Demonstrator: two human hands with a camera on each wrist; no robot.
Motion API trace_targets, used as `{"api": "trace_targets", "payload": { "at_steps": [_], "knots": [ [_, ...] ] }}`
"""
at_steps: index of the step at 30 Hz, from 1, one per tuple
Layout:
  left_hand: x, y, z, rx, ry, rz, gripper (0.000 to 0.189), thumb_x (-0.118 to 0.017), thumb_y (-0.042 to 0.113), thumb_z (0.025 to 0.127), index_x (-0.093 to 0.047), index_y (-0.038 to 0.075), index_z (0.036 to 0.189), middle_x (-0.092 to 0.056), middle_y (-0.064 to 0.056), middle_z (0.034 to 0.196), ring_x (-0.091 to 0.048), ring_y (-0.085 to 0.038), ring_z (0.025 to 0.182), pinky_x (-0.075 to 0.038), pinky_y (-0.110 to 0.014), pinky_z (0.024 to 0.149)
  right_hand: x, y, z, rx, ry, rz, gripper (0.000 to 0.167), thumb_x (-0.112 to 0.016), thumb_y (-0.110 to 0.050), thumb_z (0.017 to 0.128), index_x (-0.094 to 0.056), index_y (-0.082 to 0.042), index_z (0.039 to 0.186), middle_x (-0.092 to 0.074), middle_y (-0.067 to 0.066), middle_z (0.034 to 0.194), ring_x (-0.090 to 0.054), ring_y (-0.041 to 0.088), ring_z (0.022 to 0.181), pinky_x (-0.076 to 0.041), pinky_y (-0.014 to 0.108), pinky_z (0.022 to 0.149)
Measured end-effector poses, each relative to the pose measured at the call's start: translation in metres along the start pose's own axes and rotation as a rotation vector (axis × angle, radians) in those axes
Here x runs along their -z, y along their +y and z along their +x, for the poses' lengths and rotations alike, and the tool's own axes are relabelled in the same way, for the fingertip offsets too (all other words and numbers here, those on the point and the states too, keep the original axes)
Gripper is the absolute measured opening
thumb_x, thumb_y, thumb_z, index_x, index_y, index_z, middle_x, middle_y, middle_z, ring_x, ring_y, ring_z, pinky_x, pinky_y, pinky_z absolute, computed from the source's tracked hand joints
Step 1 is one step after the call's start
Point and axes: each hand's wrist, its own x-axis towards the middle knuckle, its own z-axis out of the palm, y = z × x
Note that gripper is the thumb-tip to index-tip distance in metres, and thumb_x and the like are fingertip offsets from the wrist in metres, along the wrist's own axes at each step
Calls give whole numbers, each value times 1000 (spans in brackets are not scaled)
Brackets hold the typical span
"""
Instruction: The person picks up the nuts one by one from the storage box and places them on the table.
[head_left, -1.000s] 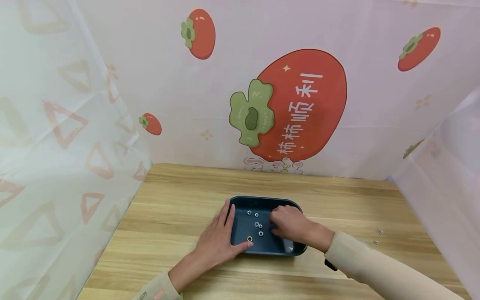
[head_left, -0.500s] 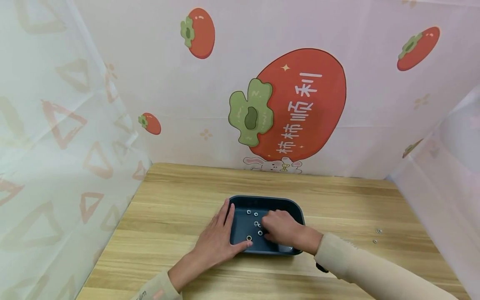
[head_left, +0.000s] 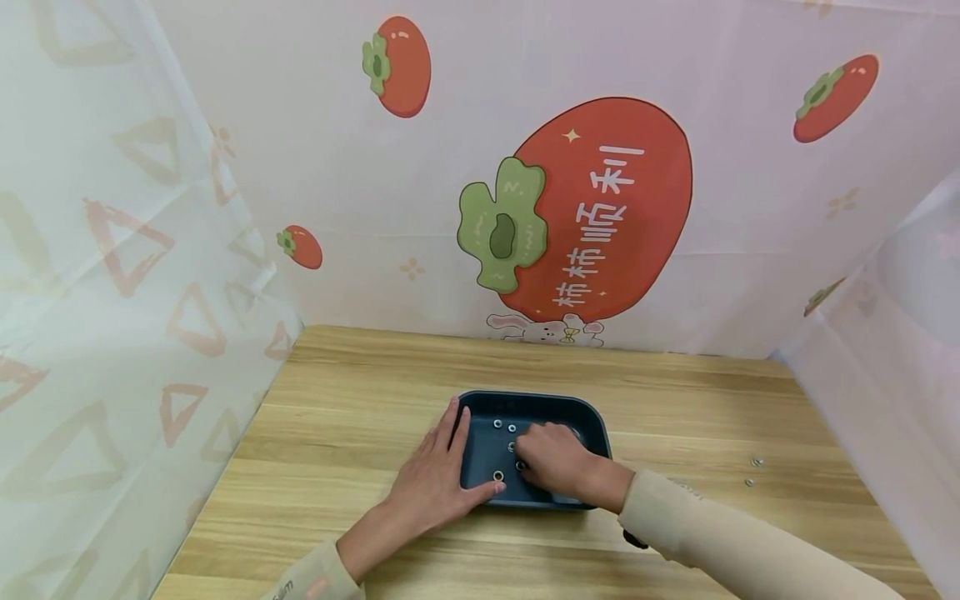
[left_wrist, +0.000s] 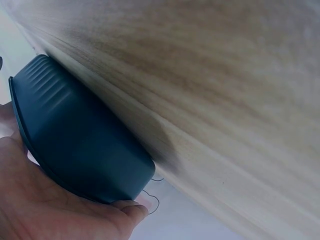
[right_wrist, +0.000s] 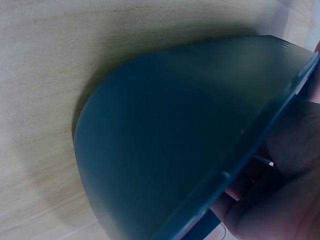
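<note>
A dark blue rectangular tray stands on the wooden table. My left hand lies along its left end, fingers straight on the rim and thumb over the front edge. In the left wrist view this hand spans the tray's rim. Inside the tray, my right hand has its fingers curled, fingertips down among small silver nuts. One nut lies right at the fingertips, partly covered. Several others, such as this nut, lie left of them. Whether the fingers pinch anything is hidden.
Small metal pieces lie on the table to the right of the tray, with another piece nearer the front. White cloth printed with persimmons walls the table at the back and sides.
My right hand has moved left across the tray, over one of the nuts, which is now hidden. The left hand and the tray have stayed in nearly the same place.
</note>
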Motion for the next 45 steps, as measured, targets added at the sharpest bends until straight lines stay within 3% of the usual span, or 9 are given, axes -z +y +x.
{"api": "trace_targets", "payload": {
  "at_steps": [18, 45],
  "knots": [
    [-2, 0, 0, -8, 10, 4, 119, -56, 85, 89, -18, 6, 170, -6, -14, 178, -29, -38, 158, -34, -55, 124, -4, -1, 3, -3, 20, 14, 14, -77, -11, 96, -74, -9, 82, -47, -6, 62, -44, 5, 52, -39, 21, 50],
    [-1, 1, 0, 7, -4, 0, 120, -58, 84, 89, -16, 6, 170, -5, -13, 179, -27, -37, 159, -32, -53, 125, 2, 5, -8, -47, 109, 178, 11, -78, -8, 91, -76, -11, 80, -44, -12, 57, -42, -1, 49, -35, 17, 48]
  ]
}}
